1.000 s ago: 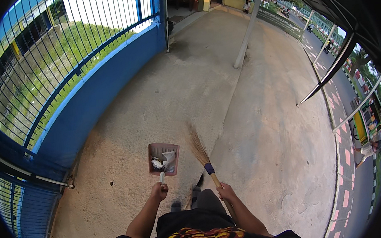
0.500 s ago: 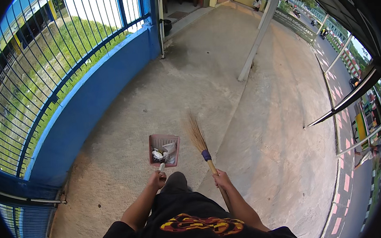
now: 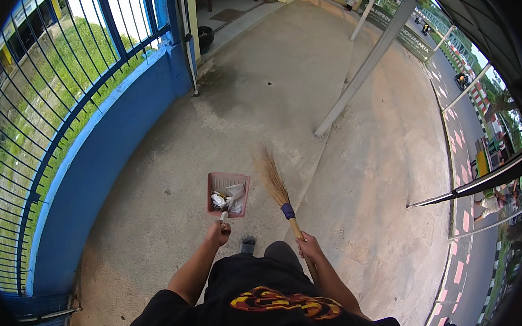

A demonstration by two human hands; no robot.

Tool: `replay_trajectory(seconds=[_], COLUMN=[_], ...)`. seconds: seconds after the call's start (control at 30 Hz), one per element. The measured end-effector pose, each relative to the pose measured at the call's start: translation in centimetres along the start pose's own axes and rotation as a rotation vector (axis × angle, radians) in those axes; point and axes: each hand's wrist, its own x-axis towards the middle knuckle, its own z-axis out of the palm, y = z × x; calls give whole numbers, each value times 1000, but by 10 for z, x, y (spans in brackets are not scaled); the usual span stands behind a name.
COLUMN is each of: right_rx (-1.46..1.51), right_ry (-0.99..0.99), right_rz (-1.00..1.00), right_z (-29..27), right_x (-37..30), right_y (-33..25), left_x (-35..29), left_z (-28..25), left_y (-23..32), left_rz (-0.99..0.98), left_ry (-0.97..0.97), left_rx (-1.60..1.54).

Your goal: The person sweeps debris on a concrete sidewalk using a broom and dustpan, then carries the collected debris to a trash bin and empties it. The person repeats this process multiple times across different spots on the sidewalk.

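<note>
My left hand (image 3: 218, 232) is closed round the pale handle of a pinkish-red dustpan (image 3: 246, 188), held out in front of me. Crumpled white paper (image 3: 219, 199) and a clear plastic wrapper (image 3: 236, 195) lie in the pan. In my right hand (image 3: 308, 246) is the wooden handle of a stick broom (image 3: 277, 189), its stiff brown bristles pointing ahead and a purple binding at their base. Dustpan and broom are side by side, apart from each other. Whether the bristles touch the ground I cannot tell.
A low blue wall (image 3: 99, 175) topped with a blue metal fence (image 3: 45, 143) curves along the left. Rough concrete (image 3: 221, 129) stretches ahead. A slanting grey pole (image 3: 359, 85) stands ahead to the right. Beyond a patterned kerb at the right runs a road with motorcycles (image 3: 461, 78). A dark bucket (image 3: 205, 37) sits by the doorway.
I have moved forward along the concrete: the wall's end and grey pole are nearer. A different leg shows in front. Both hands still hold the dustpan and broom.
</note>
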Motion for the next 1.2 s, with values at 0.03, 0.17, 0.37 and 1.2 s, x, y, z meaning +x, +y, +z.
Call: replay_trajectory(seconds=[0.03,0.17,0.37,1.2], right_rx=[-22,-20,-85,-161], right_ry=[5,6,-26,-190], right_rz=[-10,-9,-65,-86], right_z=[-13,-63,-122,-185], right_x=[19,124,315,926], right_y=[-19,-101,-244,-855], left_x=[15,85,190,573], left_z=[33,155,307,903], left_y=[6,38,89,402], left_rz=[3,7,46,165], left_ry=[-15,-38,-40,16], left_rx=[10,-9,-38,-180])
